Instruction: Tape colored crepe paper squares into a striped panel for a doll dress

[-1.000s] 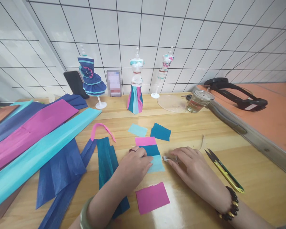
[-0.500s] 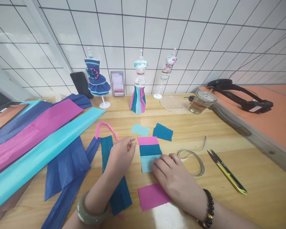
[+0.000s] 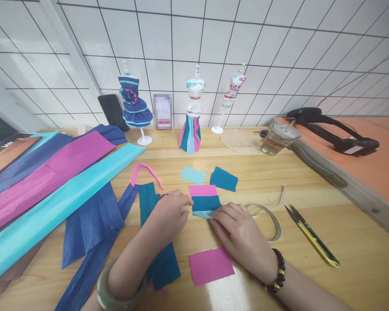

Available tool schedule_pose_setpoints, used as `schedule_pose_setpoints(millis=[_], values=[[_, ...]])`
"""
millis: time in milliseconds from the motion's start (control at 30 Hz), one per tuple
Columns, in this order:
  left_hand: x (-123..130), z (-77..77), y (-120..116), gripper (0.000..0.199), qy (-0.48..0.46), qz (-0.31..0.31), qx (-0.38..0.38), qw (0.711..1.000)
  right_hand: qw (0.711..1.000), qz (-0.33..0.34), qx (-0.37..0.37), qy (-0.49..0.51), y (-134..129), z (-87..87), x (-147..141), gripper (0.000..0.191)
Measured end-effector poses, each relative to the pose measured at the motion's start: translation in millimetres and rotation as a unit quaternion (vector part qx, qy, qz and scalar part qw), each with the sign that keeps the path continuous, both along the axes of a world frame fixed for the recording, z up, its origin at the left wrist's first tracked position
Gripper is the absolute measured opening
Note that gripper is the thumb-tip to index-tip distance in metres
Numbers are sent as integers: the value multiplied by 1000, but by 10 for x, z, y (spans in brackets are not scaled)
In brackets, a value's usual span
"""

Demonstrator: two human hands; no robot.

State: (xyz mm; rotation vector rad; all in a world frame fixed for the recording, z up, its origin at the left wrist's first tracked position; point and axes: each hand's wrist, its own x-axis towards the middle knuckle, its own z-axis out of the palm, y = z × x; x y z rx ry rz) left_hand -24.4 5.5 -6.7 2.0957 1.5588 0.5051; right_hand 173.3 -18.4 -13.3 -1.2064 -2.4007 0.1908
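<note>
A patchwork of joined crepe paper pieces, with pink, teal and light blue bands, lies on the table before me. My right hand pinches its near right corner, and the light blue band stands lifted and foreshortened there. By the left edge hovers my left hand, thumb and forefinger apart with nothing visible between them. Under my left arm runs a long teal crepe strip. A magenta crepe rectangle lies nearer to me. Beyond the patchwork are a light blue piece and a teal piece.
Scissors-like snips and a coiled tape lie at right. Crepe sheets cover the left. Small dress forms, a phone and a lidded cup stand at the back. A black headset rests on the orange surface.
My right hand has lifted the near light blue band, which lay flat before. My left hand's thumb and forefinger have parted, close to the patchwork's left edge. The view has shifted slightly.
</note>
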Motion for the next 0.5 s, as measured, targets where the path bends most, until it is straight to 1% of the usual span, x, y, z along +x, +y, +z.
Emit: schedule_pose_setpoints(millis=[67,133,267,367,500], values=[[4,21,-15,28,16,-36,-11,999,1000,-3,-14,2,17,-3,2,20],[14,41,-17,23,42,-57,-11,997,1000,-4,-21,4,30,-10,8,20],[37,72,8,15,153,-108,30,982,1000,-2,-18,4,35,-22,21,20],[49,88,24,22,202,-148,52,967,1000,-4,-16,0,25,-24,24,19],[47,70,31,26,230,-173,79,954,1000,-3,-14,-1,16,-22,20,20]])
